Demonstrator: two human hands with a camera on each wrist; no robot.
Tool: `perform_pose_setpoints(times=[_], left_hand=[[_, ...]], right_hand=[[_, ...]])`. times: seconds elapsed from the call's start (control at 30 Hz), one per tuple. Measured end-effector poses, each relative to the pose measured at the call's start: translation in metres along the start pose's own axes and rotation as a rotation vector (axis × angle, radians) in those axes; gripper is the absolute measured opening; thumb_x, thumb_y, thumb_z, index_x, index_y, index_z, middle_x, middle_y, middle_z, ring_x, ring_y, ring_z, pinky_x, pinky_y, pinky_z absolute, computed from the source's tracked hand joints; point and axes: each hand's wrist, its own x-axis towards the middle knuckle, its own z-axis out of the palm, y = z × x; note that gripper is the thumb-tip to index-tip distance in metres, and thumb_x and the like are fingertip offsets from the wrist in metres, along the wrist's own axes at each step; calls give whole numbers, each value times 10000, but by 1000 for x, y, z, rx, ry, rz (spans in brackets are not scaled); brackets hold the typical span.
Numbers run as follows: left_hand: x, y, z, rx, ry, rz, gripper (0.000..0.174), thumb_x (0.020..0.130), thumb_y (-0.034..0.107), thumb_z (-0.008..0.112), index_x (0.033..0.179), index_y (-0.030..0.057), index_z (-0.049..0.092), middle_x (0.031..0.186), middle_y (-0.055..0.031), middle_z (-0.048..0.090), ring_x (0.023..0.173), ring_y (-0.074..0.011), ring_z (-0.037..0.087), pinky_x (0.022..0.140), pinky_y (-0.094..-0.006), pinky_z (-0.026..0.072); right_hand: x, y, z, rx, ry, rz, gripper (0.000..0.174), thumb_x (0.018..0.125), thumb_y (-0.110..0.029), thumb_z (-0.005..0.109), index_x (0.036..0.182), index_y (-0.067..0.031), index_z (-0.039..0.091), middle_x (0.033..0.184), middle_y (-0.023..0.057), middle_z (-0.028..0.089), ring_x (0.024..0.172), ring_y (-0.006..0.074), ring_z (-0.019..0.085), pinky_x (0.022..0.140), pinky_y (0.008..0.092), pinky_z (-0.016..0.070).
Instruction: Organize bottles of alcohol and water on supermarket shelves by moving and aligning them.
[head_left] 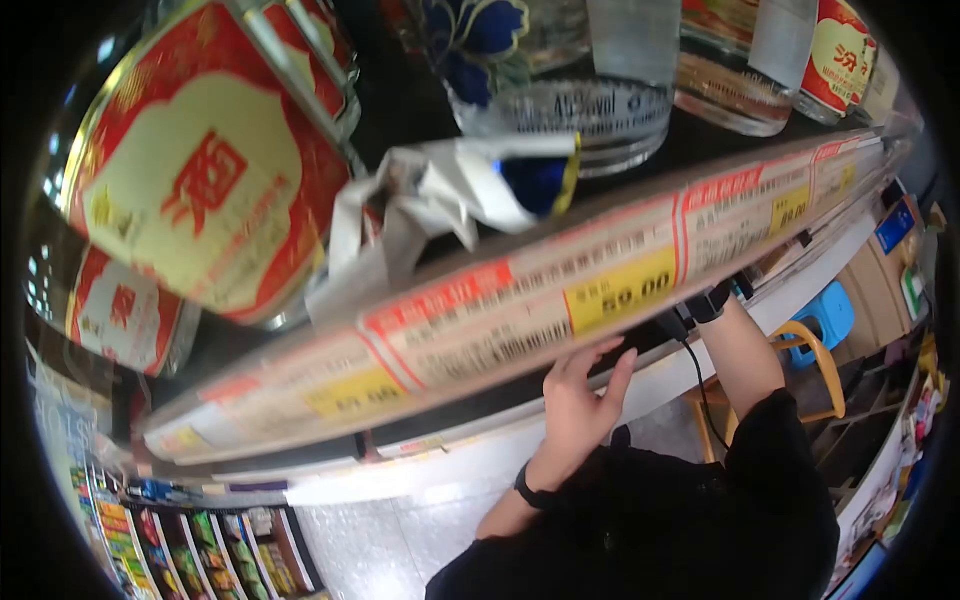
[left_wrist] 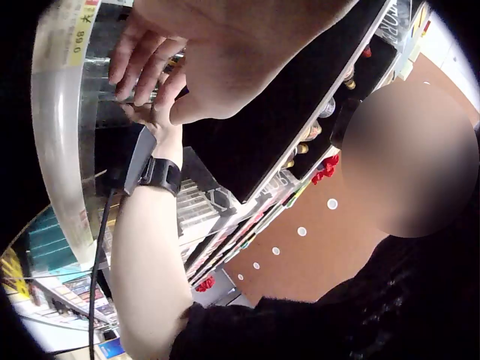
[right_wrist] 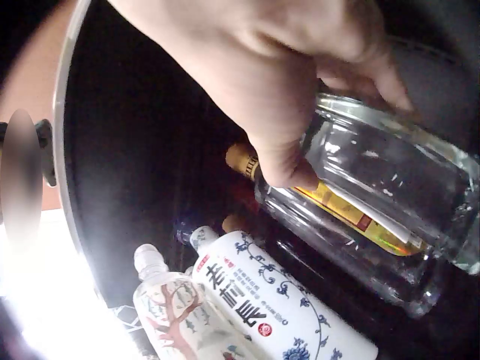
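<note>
In the right wrist view my right hand (right_wrist: 277, 82) grips a clear glass bottle (right_wrist: 375, 161), thumb on the near side and other fingers partly hidden on the far side. Another clear bottle (right_wrist: 352, 251) lies close against it, a yellow label showing through the glass. A white bottle with blue floral print (right_wrist: 277, 300) and a clear bottle with a painted tree (right_wrist: 176, 315) stand nearby. My left hand (head_left: 585, 390) is below the price strip (head_left: 520, 310) in the head view, fingers loosely extended, thumb apart, holding nothing. The shelf hides my right hand there.
Red-and-cream labelled bottles (head_left: 210, 165) and a clear bottle with blue petals (head_left: 570, 110) crowd the upper shelf, beside crumpled white paper (head_left: 410, 205). A black cable (head_left: 704, 390) hangs from the right wrist. A wooden chair (head_left: 815, 375) and blue stool (head_left: 828, 320) stand beyond.
</note>
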Motion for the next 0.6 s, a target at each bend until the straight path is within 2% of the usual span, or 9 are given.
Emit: perform_pose_setpoints(times=[0.2,0.27,0.3,0.37,0.4,0.47,0.5,0.6], left_hand=[[1,3,12,42,45,2,296,852,137,766,1095,-2,667,1064,-156,672,929,-274,676,778,-340,548],[0,2,16,69,60,-3,326,854,150,767,1121,0,655,1097,-161,664,956,-279,673,782,-347,549],[0,1,18,77,47,-5,343,857,162,766,1134,-2,647,1110,-164,658,974,-288,669,788,-354,550],[-1,-3,21,87,35,-3,361,860,174,765,1147,-4,639,1124,-167,652,991,-296,665,794,-362,551],[-2,-5,23,97,29,8,365,859,180,766,1145,-8,638,1122,-166,652,988,-306,665,796,-367,553],[-3,-3,23,110,23,16,370,858,186,767,1143,-12,637,1121,-165,652,985,-316,666,798,-372,555],[-5,0,22,94,5,0,359,882,186,744,1154,-19,630,1134,-175,644,1000,-315,663,800,-376,557],[-6,-2,20,5,34,-81,352,942,199,676,1196,-34,607,1161,-198,625,1044,-309,654,807,-368,555]], right_hand=[[-10,2,-9,-124,-102,43,555,767,-109,832,1252,-11,582,1217,99,645,1050,161,630,946,324,490],[-26,11,-8,252,-50,64,766,715,-99,880,1357,-4,473,1238,124,618,1048,186,638,942,337,500],[-32,10,-3,250,-59,61,766,715,-99,880,1357,-4,473,1238,124,618,1048,186,638,942,337,500],[-39,4,15,281,204,-219,858,697,-65,889,1394,14,394,1223,144,612,1056,201,644,928,328,516],[-40,6,25,282,203,-221,858,697,-65,889,1394,14,394,1223,144,612,1056,201,644,928,328,516],[-43,16,43,448,286,-81,819,707,-43,881,1370,16,403,1221,135,616,1081,198,649,918,314,527],[-40,22,46,384,293,-62,697,742,11,839,1317,25,445,1222,132,627,1105,197,654,903,298,537],[-38,30,48,494,267,-18,598,772,54,799,1280,25,485,1211,133,646,1113,199,659,906,300,536]])
